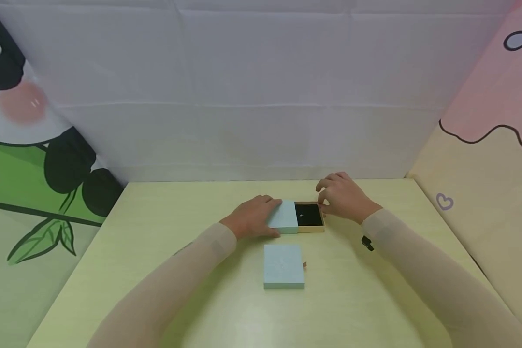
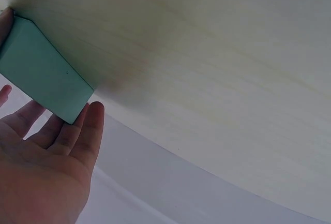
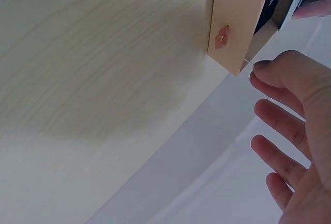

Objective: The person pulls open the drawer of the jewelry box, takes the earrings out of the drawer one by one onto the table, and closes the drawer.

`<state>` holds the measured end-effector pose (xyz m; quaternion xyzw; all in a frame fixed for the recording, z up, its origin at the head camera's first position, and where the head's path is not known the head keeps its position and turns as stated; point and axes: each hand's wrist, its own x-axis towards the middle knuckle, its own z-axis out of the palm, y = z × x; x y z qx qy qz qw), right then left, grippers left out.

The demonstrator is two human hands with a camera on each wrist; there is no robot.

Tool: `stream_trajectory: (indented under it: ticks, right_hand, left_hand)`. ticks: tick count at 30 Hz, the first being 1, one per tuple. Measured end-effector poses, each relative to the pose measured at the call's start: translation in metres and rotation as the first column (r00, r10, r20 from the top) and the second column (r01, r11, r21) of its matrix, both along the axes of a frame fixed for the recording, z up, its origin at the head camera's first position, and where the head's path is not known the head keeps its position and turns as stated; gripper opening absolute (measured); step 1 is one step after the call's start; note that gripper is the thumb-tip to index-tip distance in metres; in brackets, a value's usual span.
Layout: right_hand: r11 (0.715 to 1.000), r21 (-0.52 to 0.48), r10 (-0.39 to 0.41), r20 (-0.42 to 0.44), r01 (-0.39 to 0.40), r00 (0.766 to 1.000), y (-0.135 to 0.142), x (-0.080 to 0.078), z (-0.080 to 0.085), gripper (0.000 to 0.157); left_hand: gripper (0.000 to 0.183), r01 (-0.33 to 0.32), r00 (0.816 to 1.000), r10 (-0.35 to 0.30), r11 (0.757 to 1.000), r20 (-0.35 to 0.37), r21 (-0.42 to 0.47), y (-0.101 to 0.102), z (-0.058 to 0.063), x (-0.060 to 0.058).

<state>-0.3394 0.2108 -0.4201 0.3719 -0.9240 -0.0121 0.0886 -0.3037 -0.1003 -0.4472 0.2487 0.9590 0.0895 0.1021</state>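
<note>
"What's nearest me?"

"I see a closed blue box [image 1: 283, 266] at six o'clock of the open one, its tab [image 1: 305, 265] poking toward three. Just beyond, at nine, I have the left hand [image 1: 253, 216] clamped on the blue sleeve [image 1: 285, 217]."

"And the drawer?"

"Part-way out toward three, the tan drawer [image 1: 311, 230] shows a black insert [image 1: 311, 220] with a small shiny piece [image 1: 301, 215]. Farthest, about two, the right hand [image 1: 343, 197] pinches a thin pale strand [image 3: 249, 61] at the drawer's far corner."

"Which step?"

"Handling that strand, I judge. The next move calls for a steady left hold and a light pinch."
</note>
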Motion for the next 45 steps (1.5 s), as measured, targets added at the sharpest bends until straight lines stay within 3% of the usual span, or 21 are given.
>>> stream_trajectory:
  ticks: [26, 38, 45]
  right_hand:
    - [0.998, 0.039, -0.047, 0.018, 0.046, 0.999, 0.018, -0.005, -0.009, 0.005]
    - [0.997, 0.075, -0.031, -0.013, 0.031, 0.999, 0.027, -0.009, -0.023, 0.009]
    - [0.994, 0.113, -0.006, -0.073, 0.014, 0.997, 0.029, -0.009, -0.028, 0.012]
  left_hand:
    - [0.101, 0.01, 1.0, -0.01, 1.0, -0.006, 0.007, -0.001, 0.0, -0.001]
    - [0.099, 0.014, 1.0, -0.014, 1.0, -0.011, 0.009, -0.001, -0.001, -0.001]
    - [0.1, 0.012, 1.0, -0.012, 1.0, -0.011, 0.001, -0.001, 0.0, -0.001]
